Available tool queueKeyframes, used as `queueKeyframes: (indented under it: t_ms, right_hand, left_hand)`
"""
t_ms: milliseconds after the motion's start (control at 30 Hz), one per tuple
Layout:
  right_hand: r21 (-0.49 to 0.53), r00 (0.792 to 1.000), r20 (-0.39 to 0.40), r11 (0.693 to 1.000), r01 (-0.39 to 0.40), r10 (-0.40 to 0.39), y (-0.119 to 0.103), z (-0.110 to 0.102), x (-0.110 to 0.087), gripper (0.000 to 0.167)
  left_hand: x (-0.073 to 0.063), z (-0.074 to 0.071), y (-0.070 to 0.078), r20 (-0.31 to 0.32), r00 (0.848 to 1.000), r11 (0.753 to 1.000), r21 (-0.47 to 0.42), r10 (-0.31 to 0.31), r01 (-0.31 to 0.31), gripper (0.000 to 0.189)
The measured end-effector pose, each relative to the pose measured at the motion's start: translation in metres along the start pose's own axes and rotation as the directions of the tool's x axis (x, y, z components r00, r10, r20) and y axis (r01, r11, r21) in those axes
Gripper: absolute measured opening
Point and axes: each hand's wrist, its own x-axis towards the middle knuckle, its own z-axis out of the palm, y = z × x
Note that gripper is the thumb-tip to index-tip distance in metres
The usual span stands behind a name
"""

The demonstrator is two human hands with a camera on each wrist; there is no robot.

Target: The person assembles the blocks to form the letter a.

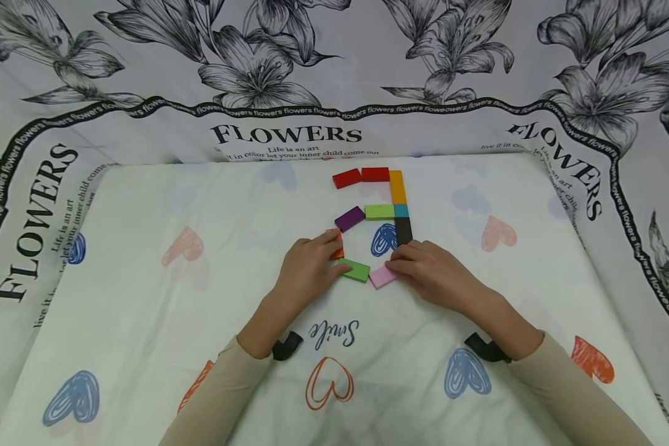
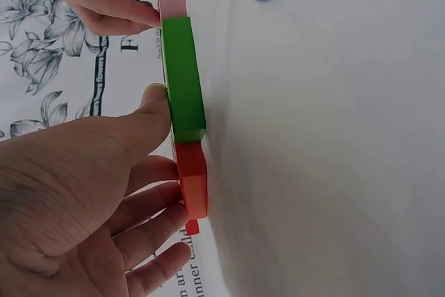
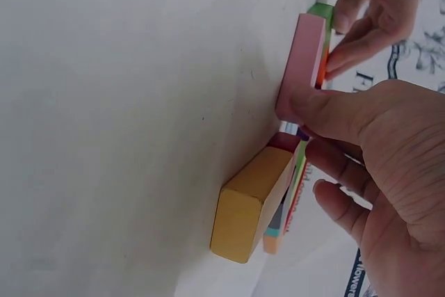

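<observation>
My left hand spreads over two end-to-end blocks, its thumb touching the green block and its fingers touching the orange block. My right hand holds the pink block between thumb and finger, close to the green block's right end. Beside that hand, a yellow block and a dark red block show in the right wrist view; the hand hides them in the head view.
A purple block, a light green block, a blue block, a black block, an orange-yellow block and two red blocks continue the shape beyond my hands. A white patterned cloth lies underneath.
</observation>
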Motion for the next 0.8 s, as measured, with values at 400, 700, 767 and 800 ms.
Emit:
queueKeyframes:
  t_ms: [400, 700, 767, 800]
  right_hand:
    - [0.029, 0.999, 0.021, 0.999, -0.031, 0.03, 0.006, -0.002, 0.0051, 0.026]
    - [0.059, 0.999, 0.022, 0.997, -0.041, 0.04, 0.0081, -0.001, 0.0051, 0.027]
    - [0.063, 0.999, 0.022, 0.997, -0.043, 0.041, 0.0082, -0.0005, 0.0052, 0.028]
    - [0.066, 0.999, 0.022, 0.997, -0.044, 0.042, 0.0084, -0.0001, 0.0051, 0.028]
  left_hand:
    - [-0.0001, -0.0005, -0.0007, 0.002, 1.0, 0.999, -0.033, 0.006, -0.006, 0.061]
    - [0.0007, -0.0003, -0.0016, -0.011, 1.0, 0.999, -0.022, 0.023, -0.023, 0.059]
    - [0.0005, -0.0003, -0.0016, -0.01, 1.0, 1.0, -0.02, 0.021, -0.021, 0.059]
    - [0.0003, -0.0003, -0.0017, -0.011, 1.0, 1.0, -0.017, 0.022, -0.022, 0.059]
